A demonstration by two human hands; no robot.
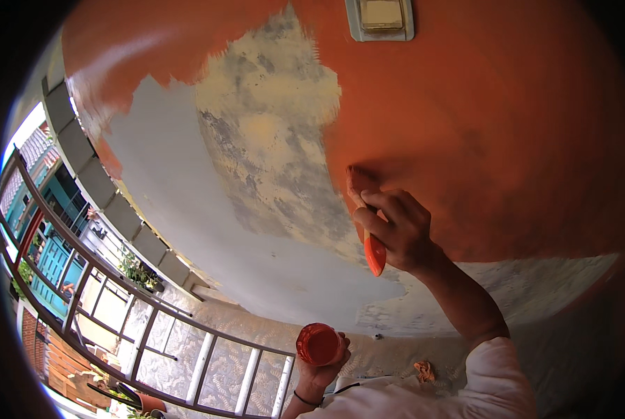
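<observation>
My right hand (400, 227) is closed round a paintbrush (373, 251) with a red-orange handle. Its dark bristles press on the wall (445, 119), at the border between fresh orange-brown paint and a patchy cream-and-grey strip (267, 140). Lower down, my left hand (323, 377) grips a small round cup of paint (320, 345), its mouth facing up and the red-brown paint showing inside. Orange paint covers the upper and right wall, while pale grey (162, 153) shows at the left and along the bottom.
A switch plate (381, 17) is set in the wall at the top. A metal ladder (148, 342) stretches along the lower left. A crumpled brown scrap (424, 370) lies on the patterned floor. Potted plants (139, 269) stand beyond a railing at the left.
</observation>
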